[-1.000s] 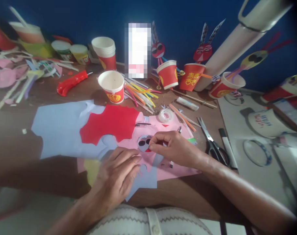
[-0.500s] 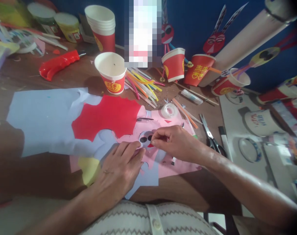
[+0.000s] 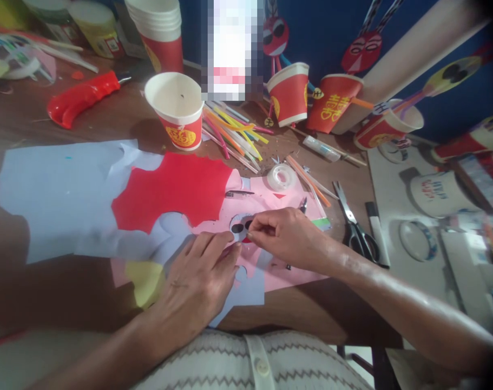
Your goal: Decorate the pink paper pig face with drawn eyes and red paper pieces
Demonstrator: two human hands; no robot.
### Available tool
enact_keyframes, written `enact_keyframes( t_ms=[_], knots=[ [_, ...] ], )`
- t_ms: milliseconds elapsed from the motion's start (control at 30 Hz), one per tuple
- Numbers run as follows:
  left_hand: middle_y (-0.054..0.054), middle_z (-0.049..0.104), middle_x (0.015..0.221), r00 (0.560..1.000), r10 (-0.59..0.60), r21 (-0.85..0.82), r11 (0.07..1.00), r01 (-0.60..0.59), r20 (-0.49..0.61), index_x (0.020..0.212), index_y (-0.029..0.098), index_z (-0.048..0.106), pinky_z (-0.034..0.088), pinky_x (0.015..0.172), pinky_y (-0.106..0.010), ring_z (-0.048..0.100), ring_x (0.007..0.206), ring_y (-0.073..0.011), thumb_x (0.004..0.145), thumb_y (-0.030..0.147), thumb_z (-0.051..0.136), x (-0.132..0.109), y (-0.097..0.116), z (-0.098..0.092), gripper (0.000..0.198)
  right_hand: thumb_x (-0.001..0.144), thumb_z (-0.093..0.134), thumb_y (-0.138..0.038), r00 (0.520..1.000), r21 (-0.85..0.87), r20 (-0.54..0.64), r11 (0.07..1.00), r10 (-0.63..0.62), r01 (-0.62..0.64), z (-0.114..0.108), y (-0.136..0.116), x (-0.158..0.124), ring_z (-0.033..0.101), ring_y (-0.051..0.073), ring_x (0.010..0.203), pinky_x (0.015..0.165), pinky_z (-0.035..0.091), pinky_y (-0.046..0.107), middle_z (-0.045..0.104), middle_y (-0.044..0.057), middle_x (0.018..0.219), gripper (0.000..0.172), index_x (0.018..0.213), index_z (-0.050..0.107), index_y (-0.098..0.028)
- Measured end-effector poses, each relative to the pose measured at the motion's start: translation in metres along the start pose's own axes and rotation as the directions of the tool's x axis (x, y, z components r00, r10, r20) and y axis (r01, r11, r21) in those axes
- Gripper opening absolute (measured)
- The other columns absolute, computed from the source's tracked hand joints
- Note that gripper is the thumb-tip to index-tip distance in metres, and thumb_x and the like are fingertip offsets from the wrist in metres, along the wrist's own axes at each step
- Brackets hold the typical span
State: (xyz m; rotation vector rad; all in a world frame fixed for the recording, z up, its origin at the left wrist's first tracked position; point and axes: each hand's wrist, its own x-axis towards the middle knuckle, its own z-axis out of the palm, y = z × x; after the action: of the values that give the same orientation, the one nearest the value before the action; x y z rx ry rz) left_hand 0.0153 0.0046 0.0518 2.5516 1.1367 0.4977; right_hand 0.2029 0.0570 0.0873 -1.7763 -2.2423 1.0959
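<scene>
A small round paper face (image 3: 238, 226) with two black eye spots lies on a pink sheet (image 3: 287, 273). My left hand (image 3: 197, 281) rests flat beside it, fingers stretched out, fingertips pressing the paper at the face's lower left edge. My right hand (image 3: 284, 237) is closed in a pinch at the face's right edge, thumb and forefinger together on a tiny piece I cannot make out. A jagged red paper cut-out (image 3: 173, 189) and a pale blue sheet (image 3: 63, 195) lie to the left.
Scissors (image 3: 357, 227) and a black marker (image 3: 376, 230) lie right of my right hand. A tape roll (image 3: 281, 176), coloured straws (image 3: 234, 135), red paper cups (image 3: 179, 116), a red-handled knife (image 3: 81, 97) and paper puppets crowd the back of the table.
The view has shifted closer and downward. My right hand's pinch moved slightly left onto the face's right edge, covering the red mouth piece. My left hand has stayed pressed in place.
</scene>
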Motion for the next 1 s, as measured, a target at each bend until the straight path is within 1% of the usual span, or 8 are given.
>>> enact_keyframes(
  t_ms=[233, 467, 633, 833, 1000],
  knots=[
    [-0.010, 0.055, 0.111, 1.000, -0.002, 0.003, 1.000, 0.002, 0.002, 0.108, 0.010, 0.056, 0.048, 0.079, -0.043, 0.050, 0.095, -0.0260, 0.082, 0.008, 0.054, 0.000, -0.001, 0.001, 0.026, 0.074, 0.057, -0.013, 0.999, -0.071, -0.036, 0.997, -0.026, 0.023, 0.004, 0.001, -0.002, 0.041, 0.007, 0.048, 0.050, 0.027, 0.021, 0.056, -0.005, 0.053, 0.015, 0.062, 0.064, -0.018],
    [-0.010, 0.054, 0.112, 1.000, -0.002, -0.007, 1.000, 0.002, 0.006, 0.109, 0.011, 0.055, 0.047, 0.081, -0.043, 0.049, 0.096, -0.0257, 0.083, 0.010, 0.053, -0.003, -0.001, 0.000, 0.026, 0.076, 0.059, -0.016, 0.997, -0.124, -0.069, 0.992, -0.033, 0.024, 0.008, 0.001, -0.002, 0.049, 0.008, 0.050, 0.051, 0.028, 0.021, 0.063, -0.003, 0.059, 0.012, 0.067, 0.067, -0.018],
    [-0.010, 0.055, 0.111, 1.000, -0.002, 0.001, 1.000, 0.002, 0.002, 0.106, 0.011, 0.057, 0.047, 0.079, -0.042, 0.050, 0.094, -0.0253, 0.084, 0.009, 0.052, -0.001, 0.000, 0.000, 0.023, 0.075, 0.059, -0.015, 0.995, -0.165, -0.096, 0.986, -0.041, 0.025, 0.011, 0.000, -0.004, 0.051, 0.009, 0.052, 0.051, 0.028, 0.021, 0.064, -0.002, 0.060, 0.010, 0.068, 0.066, -0.017],
    [-0.010, 0.055, 0.112, 1.000, 0.010, 0.006, 1.000, -0.010, 0.022, 0.108, 0.011, 0.056, 0.047, 0.079, -0.043, 0.049, 0.094, -0.0259, 0.083, 0.011, 0.053, 0.000, -0.001, 0.001, 0.025, 0.077, 0.058, -0.017, 0.988, -0.222, -0.133, 0.974, -0.083, 0.052, 0.015, 0.002, -0.007, 0.052, 0.010, 0.055, 0.053, 0.028, 0.022, 0.064, -0.002, 0.061, 0.010, 0.067, 0.062, -0.017],
    [-0.009, 0.054, 0.113, 0.999, -0.009, 0.004, 1.000, 0.009, 0.038, 0.110, 0.013, 0.054, 0.046, 0.081, -0.043, 0.049, 0.096, -0.0255, 0.085, 0.012, 0.051, -0.003, -0.001, 0.000, 0.025, 0.077, 0.058, -0.017, 0.986, -0.246, -0.138, 0.968, -0.090, 0.054, 0.015, 0.001, -0.007, 0.051, 0.010, 0.054, 0.052, 0.027, 0.022, 0.063, -0.001, 0.060, 0.011, 0.067, 0.060, -0.016]
  ],
)
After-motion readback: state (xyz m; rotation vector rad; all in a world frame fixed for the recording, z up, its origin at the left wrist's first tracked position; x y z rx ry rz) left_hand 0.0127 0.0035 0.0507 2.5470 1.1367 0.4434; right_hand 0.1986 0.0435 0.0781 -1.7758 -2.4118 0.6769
